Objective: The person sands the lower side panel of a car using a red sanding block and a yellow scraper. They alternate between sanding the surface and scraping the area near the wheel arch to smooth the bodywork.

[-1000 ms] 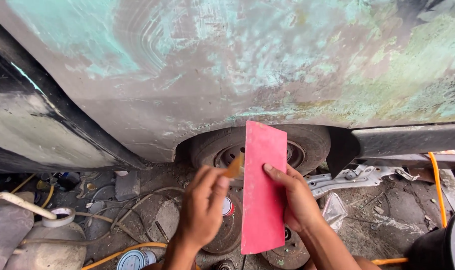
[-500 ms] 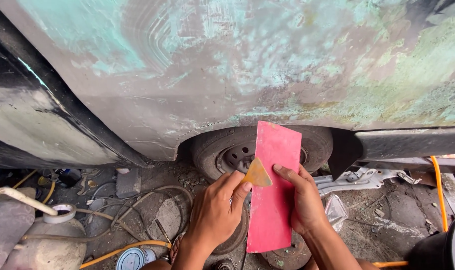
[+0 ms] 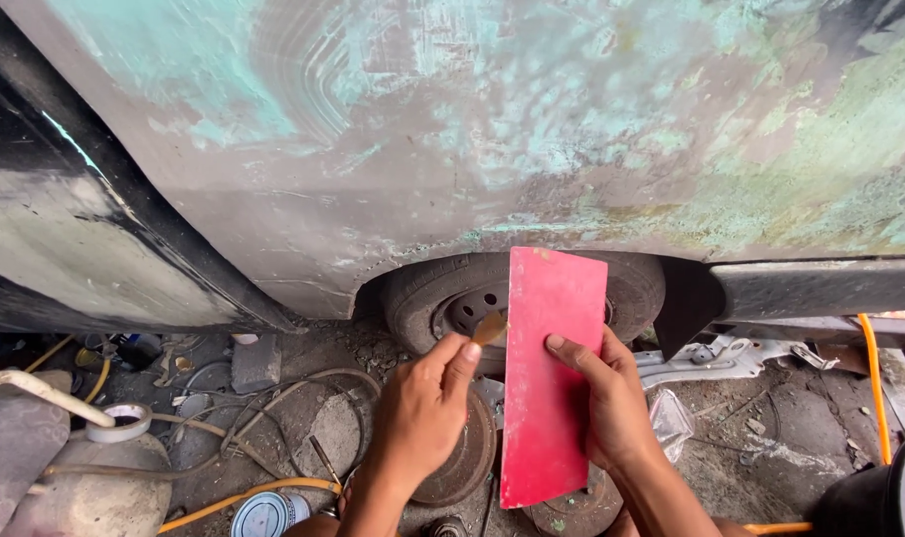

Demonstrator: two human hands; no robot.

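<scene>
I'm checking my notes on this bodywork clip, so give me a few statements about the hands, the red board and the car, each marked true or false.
1. The right hand holds a flat red rectangular board upright. True.
2. The left hand pinches a small tan spreader blade. True.
3. The sanded, patchy grey-green car body panel is glossy and freshly painted. False: it is dull, with teal and grey patches.
4. The black car tyre lies flat on the ground. False: it stands in the wheel arch.
5. A roll of white tape sits at lower left. True.
</scene>
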